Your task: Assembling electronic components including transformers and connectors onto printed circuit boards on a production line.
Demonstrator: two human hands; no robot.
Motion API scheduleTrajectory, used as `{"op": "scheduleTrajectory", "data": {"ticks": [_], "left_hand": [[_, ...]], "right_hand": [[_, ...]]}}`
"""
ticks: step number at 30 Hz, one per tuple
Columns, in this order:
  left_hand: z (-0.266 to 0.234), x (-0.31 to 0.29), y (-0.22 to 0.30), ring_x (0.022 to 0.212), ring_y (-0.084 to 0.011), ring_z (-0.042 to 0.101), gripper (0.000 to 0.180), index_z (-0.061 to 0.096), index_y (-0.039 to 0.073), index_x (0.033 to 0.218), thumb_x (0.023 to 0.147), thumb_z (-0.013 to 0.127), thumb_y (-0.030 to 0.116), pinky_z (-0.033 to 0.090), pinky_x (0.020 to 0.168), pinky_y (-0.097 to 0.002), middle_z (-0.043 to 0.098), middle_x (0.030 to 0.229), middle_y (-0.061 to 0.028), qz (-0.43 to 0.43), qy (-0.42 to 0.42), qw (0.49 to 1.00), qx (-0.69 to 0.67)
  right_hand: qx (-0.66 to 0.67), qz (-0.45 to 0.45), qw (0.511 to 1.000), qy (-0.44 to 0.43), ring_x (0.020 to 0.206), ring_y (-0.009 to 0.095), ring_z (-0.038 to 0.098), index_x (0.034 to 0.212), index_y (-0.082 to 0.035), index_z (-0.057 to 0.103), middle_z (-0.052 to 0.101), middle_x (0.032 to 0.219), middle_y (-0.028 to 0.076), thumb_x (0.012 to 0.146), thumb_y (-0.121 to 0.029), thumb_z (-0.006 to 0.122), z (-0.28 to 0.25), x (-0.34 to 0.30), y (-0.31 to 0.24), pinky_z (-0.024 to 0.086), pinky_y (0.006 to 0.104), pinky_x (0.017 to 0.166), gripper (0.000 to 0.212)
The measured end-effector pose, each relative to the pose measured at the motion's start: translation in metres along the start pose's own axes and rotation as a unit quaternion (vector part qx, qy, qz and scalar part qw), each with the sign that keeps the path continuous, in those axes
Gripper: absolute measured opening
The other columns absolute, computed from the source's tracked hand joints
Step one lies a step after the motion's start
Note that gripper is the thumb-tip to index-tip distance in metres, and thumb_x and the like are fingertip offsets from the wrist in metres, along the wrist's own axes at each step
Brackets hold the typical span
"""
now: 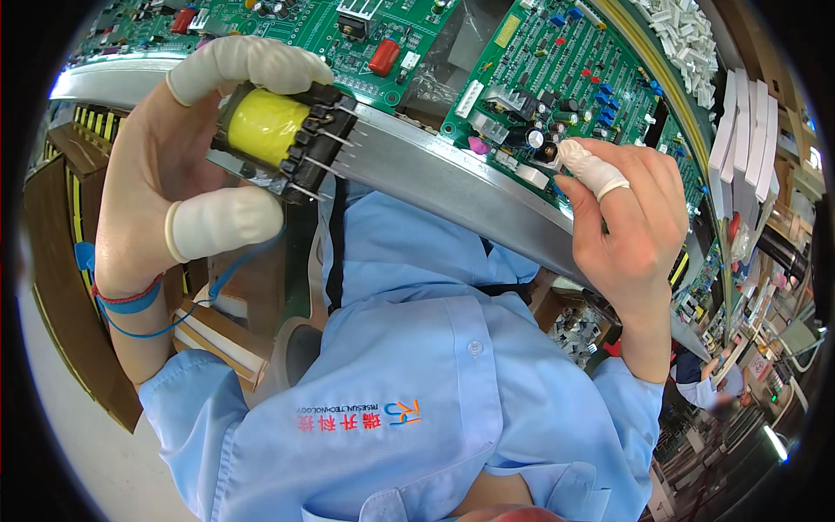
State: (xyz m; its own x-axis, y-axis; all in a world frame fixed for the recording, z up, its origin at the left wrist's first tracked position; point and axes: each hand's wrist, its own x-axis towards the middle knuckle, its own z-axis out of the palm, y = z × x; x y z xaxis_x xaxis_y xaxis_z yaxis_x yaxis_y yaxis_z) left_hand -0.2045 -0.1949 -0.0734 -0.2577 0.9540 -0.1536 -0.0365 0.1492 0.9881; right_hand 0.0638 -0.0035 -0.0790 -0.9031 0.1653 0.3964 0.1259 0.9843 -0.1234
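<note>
My left hand is raised at the left with white finger cots on the thumb and a finger. Between them it grips a transformer with yellow tape and a black pin base, its metal pins pointing right. At the near edge of a green circuit board, my right hand has thumb and index finger drawn together, a white cot on the index finger. Its fingertips are beside a small dark cylindrical part; whatever lies between them is hidden. A black capacitor and a pink part stand nearby.
Another populated green board lies at the far left. A metal rail runs along the near side of both boards. White connectors are heaped at the far right. A blue wrist strap cord hangs from my left wrist, near cardboard boxes.
</note>
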Motion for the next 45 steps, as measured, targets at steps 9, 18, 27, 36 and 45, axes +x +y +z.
{"op": "scheduleTrajectory", "data": {"ticks": [9,18,27,36,45], "left_hand": [[0.014,0.009,0.007,0.117,-0.0273,0.057,0.094,0.053,-0.003,0.127,0.058,0.091,0.049,0.043,0.104,-0.0384,0.059,0.121,-0.0179,-0.043,0.015,0.999,0.021],[0.069,0.044,0.035,0.118,-0.0272,0.058,0.082,0.043,-0.010,0.138,0.075,0.082,0.028,0.045,0.103,-0.0374,0.058,0.126,-0.0211,0.061,-0.039,0.997,0.029],[0.142,0.083,0.063,0.105,-0.0293,0.062,0.077,0.043,0.001,0.140,0.074,0.080,0.013,0.032,0.109,-0.0464,0.067,0.104,-0.0148,0.125,-0.071,0.945,0.294],[0.163,0.114,0.055,0.099,-0.0301,0.063,0.079,0.047,0.009,0.140,0.068,0.079,0.009,0.028,0.111,-0.0471,0.067,0.101,-0.0137,0.248,-0.182,0.817,0.488],[0.180,0.120,0.083,0.103,-0.0314,0.062,0.091,0.027,0.005,0.149,0.074,0.078,0.013,0.020,0.110,-0.0590,0.067,0.104,-0.0123,0.123,-0.300,0.710,0.626]], "right_hand": [[0.017,0.009,0.999,-0.025,0.071,0.023,0.061,0.083,-0.001,0.067,0.067,0.083,0.008,0.065,-0.001,0.070,-0.003,0.003,0.001,0.044,0.0351,0.061,0.018],[0.048,0.083,0.995,-0.018,0.078,0.024,0.065,0.110,-0.001,0.069,0.071,0.102,0.012,0.069,0.004,0.075,-0.035,-0.011,0.004,0.050,0.0333,0.071,0.043],[0.122,0.232,0.957,0.125,0.095,0.022,0.066,0.113,0.002,0.067,0.069,0.111,0.019,0.083,0.003,0.069,-0.059,-0.081,0.013,0.054,0.0291,0.077,0.030],[0.130,0.274,0.941,0.153,0.095,0.023,0.066,0.112,0.002,0.067,0.069,0.111,0.018,0.085,0.001,0.068,-0.058,-0.116,0.024,0.053,0.0286,0.077,0.027],[0.150,0.267,0.937,0.168,0.089,0.019,0.062,0.114,0.006,0.066,0.068,0.113,0.020,0.086,0.007,0.064,-0.056,-0.126,0.030,0.050,0.0274,0.076,0.029]]}}
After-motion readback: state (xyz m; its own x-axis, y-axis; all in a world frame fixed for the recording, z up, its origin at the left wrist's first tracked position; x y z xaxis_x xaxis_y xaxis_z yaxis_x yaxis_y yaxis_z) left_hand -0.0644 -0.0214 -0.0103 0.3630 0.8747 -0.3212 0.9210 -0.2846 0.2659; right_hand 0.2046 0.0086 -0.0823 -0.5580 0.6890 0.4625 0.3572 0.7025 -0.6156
